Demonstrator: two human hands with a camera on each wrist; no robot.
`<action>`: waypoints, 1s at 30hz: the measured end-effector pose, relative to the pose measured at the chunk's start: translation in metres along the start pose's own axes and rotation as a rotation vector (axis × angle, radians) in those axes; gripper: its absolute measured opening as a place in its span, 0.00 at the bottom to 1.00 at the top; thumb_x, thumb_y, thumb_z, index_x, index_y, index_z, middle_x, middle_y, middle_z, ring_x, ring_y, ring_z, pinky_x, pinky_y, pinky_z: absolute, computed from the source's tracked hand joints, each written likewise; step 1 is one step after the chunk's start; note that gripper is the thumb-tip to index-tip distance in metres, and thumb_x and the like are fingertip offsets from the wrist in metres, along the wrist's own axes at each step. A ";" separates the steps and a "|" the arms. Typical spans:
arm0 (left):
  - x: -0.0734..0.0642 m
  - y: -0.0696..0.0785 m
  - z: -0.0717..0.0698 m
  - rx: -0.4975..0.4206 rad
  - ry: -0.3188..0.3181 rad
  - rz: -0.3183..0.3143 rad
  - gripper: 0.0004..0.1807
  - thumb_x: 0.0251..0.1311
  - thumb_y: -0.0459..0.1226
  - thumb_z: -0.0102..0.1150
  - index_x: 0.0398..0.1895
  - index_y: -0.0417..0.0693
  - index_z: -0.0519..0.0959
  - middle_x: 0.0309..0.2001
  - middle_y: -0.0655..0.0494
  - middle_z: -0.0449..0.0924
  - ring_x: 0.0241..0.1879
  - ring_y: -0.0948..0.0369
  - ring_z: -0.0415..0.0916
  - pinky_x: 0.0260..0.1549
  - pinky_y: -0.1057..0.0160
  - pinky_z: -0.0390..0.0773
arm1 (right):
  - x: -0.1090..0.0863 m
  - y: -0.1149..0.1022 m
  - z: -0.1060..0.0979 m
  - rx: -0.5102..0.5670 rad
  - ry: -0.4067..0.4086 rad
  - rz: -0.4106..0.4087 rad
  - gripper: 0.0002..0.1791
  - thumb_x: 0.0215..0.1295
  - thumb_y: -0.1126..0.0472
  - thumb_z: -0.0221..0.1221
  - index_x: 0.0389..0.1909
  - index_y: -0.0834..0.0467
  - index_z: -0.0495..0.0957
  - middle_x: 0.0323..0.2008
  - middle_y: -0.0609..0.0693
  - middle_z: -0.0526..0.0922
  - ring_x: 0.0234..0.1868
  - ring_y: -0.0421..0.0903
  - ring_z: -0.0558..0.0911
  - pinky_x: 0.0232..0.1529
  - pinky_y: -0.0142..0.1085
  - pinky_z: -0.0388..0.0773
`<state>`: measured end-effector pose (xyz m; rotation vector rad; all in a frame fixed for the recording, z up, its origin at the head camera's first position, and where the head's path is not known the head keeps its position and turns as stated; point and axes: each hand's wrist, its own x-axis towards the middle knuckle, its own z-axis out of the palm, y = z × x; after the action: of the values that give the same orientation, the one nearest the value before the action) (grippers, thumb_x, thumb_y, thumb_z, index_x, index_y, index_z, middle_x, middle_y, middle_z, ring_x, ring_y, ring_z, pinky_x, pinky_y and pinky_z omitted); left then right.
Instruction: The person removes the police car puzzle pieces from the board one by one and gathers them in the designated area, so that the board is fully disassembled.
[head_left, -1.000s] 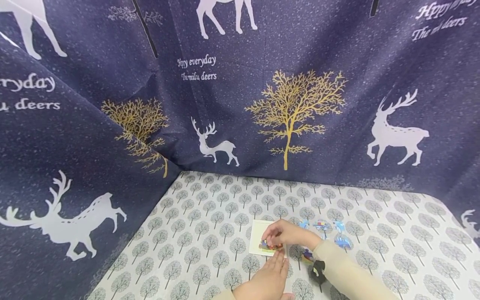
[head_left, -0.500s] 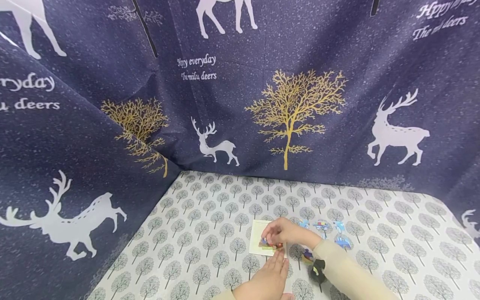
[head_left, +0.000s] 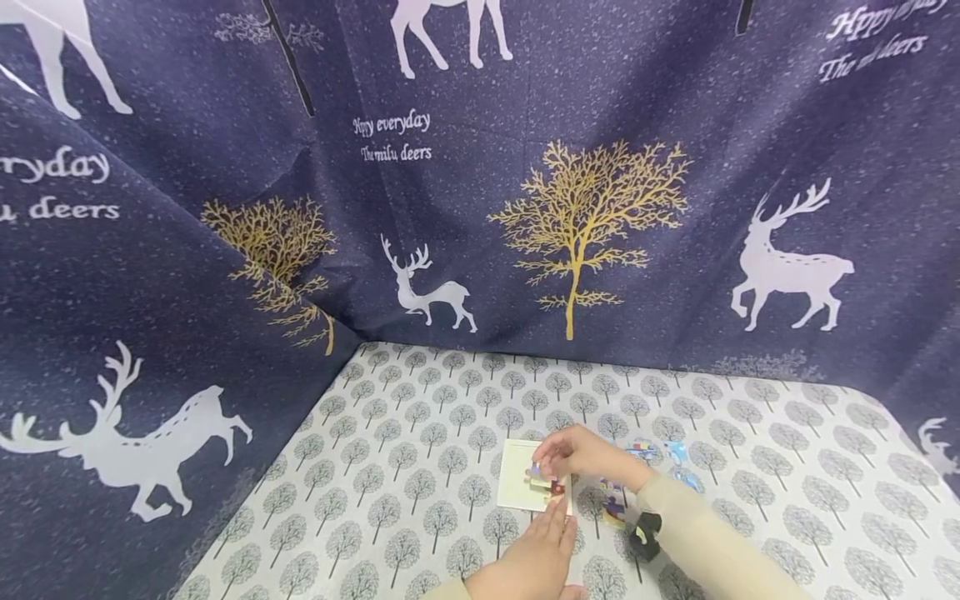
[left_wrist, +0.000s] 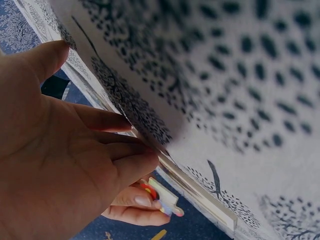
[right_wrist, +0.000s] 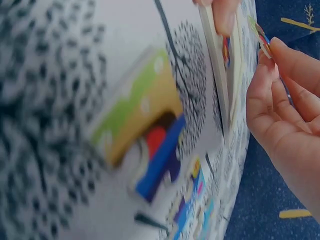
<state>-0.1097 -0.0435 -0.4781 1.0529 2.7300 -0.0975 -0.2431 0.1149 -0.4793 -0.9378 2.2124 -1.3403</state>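
A pale square puzzle board (head_left: 513,479) lies on the tree-print cloth. My right hand (head_left: 579,457) pinches a small colourful jigsaw piece (head_left: 540,479) between thumb and fingers, tilted just over the board. The right wrist view shows this jigsaw piece (right_wrist: 262,41) at the fingertips, raised from the board's frame (right_wrist: 217,65). Another piece (head_left: 557,488), reddish, lies on the board's near right part. There my left hand (head_left: 528,554) rests with straight fingers on the board's near edge, its fingertips (left_wrist: 145,160) against that edge in the left wrist view.
Right of the board lie several loose jigsaw pieces, including a purple and orange one (head_left: 615,510) near my right sleeve and blue ones (head_left: 677,452) farther back. The right wrist view shows a close green, tan and blue piece (right_wrist: 150,125). A dark deer-print curtain (head_left: 450,208) hangs behind.
My right hand has lifted a little off the board and shifted slightly right, with the jigsaw piece now tilted up in its fingers. My left hand has stayed put.
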 end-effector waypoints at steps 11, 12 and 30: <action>0.000 0.000 0.002 -0.014 -0.003 -0.012 0.44 0.62 0.64 0.43 0.71 0.40 0.61 0.73 0.41 0.54 0.73 0.51 0.50 0.67 0.59 0.60 | -0.015 -0.002 -0.023 -0.018 0.049 0.032 0.13 0.60 0.64 0.63 0.45 0.64 0.81 0.36 0.53 0.85 0.38 0.44 0.83 0.41 0.32 0.81; 0.000 0.000 0.002 -0.016 -0.005 -0.015 0.45 0.62 0.64 0.43 0.71 0.40 0.61 0.73 0.41 0.53 0.73 0.51 0.50 0.67 0.59 0.60 | -0.017 -0.002 -0.024 -0.013 0.047 0.044 0.12 0.61 0.64 0.63 0.45 0.63 0.81 0.37 0.53 0.85 0.39 0.45 0.83 0.42 0.32 0.81; 0.001 0.001 0.003 0.007 0.021 -0.018 0.46 0.62 0.65 0.43 0.71 0.39 0.60 0.72 0.40 0.54 0.72 0.50 0.51 0.66 0.60 0.61 | -0.058 0.013 -0.049 0.112 0.063 0.114 0.16 0.63 0.65 0.62 0.48 0.71 0.79 0.35 0.59 0.84 0.34 0.51 0.85 0.37 0.40 0.84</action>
<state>-0.1092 -0.0425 -0.4813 1.0373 2.7605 -0.0994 -0.2378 0.1910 -0.4686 -0.7281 2.1755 -1.4422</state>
